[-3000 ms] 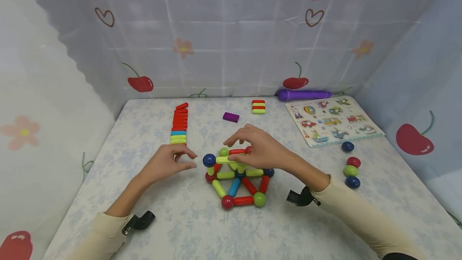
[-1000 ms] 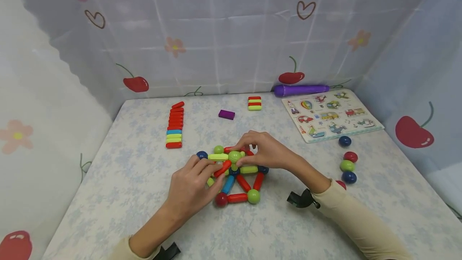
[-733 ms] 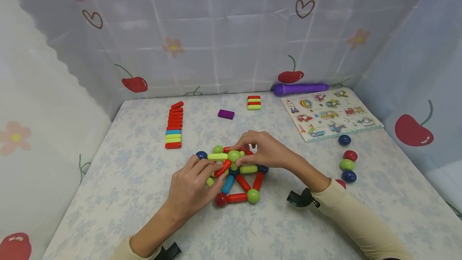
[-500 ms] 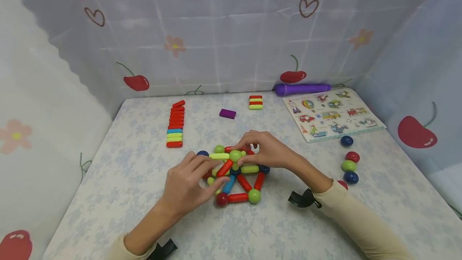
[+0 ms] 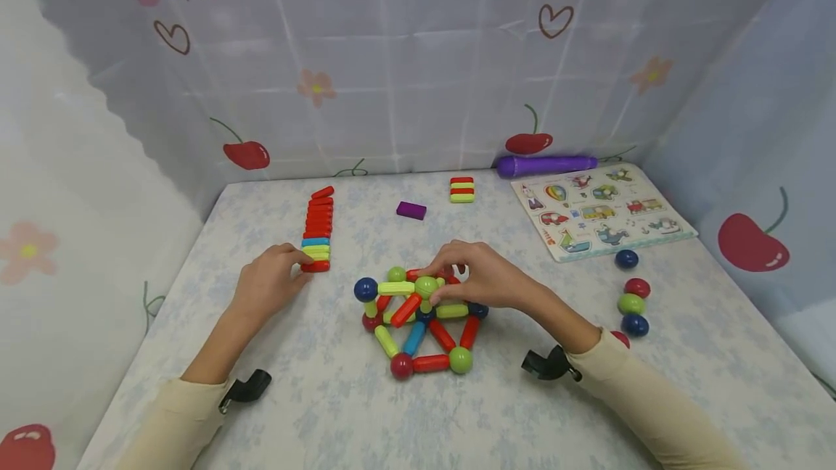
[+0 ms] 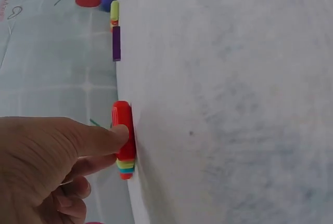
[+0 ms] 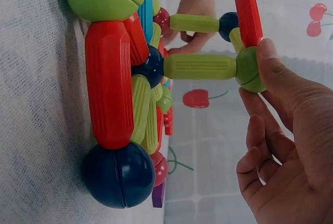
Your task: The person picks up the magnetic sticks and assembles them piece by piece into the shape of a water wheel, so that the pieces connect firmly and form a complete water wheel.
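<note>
A structure of magnetic sticks and balls stands mid-table, its flat base made of red, yellow-green and blue sticks (image 5: pixel 414 339). Two upright sticks carry a raised level: a dark blue ball (image 5: pixel 366 289), a yellow-green stick (image 5: pixel 395 288) and a green ball (image 5: pixel 427 286). From that green ball a red stick (image 5: pixel 406 310) juts out toward the front. My right hand (image 5: pixel 480 275) pinches the green ball between thumb and fingers. At the near end of a row of sticks, my left hand (image 5: pixel 271 281) pinches a red magnetic stick (image 6: pixel 123 130), thumb on its side.
The row of sticks (image 5: pixel 318 222) runs back on the left. Behind the structure lie a purple block (image 5: pixel 411 210) and a small stack of sticks (image 5: pixel 461 190). Loose balls (image 5: pixel 631 304), a picture board (image 5: pixel 604 210) and a purple baton-like object (image 5: pixel 547 166) are on the right.
The left hand held the red stick against the raised green ball, let go of it and moved back left to the row. The right hand has stayed on the green ball.
</note>
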`<state>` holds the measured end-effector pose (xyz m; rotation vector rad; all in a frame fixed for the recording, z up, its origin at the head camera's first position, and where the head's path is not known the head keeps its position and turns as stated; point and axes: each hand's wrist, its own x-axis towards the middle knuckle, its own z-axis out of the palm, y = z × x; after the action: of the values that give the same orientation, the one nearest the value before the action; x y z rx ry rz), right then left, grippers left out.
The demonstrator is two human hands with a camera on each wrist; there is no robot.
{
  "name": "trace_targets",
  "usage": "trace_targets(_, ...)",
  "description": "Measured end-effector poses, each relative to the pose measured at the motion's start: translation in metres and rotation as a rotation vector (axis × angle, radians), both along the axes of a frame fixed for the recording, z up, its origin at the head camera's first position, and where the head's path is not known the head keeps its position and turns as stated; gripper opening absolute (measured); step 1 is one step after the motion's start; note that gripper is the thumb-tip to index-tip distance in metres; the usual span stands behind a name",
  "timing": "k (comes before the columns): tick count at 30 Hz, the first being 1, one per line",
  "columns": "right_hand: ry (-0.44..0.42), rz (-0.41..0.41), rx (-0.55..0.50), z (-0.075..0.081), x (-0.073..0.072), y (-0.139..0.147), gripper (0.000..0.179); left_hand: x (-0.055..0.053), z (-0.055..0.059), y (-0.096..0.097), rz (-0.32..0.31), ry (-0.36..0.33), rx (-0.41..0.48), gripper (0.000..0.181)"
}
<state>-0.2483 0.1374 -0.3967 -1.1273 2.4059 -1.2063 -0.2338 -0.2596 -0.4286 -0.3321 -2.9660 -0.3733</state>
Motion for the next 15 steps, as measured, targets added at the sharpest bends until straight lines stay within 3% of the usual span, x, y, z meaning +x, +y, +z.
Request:
trace_targets(3,0.002,0.005,-0.007,-0.001,0.001,0.0,0.042,-0.003,-0.008,0.0,0.013,0.008,-0.006,0.025)
trace_targets(8,0.023,0.004,-0.009,-0.002,0.001,0.001,0.042,-0.002,-0.009,0.005,-0.017,0.026,-0.022,0.025)
trace_targets(15,0.032,0.011,0.005,0.001,0.0,0.001,0.043,0.012,-0.009,0.007,-0.073,0.013,-0.076,0.034)
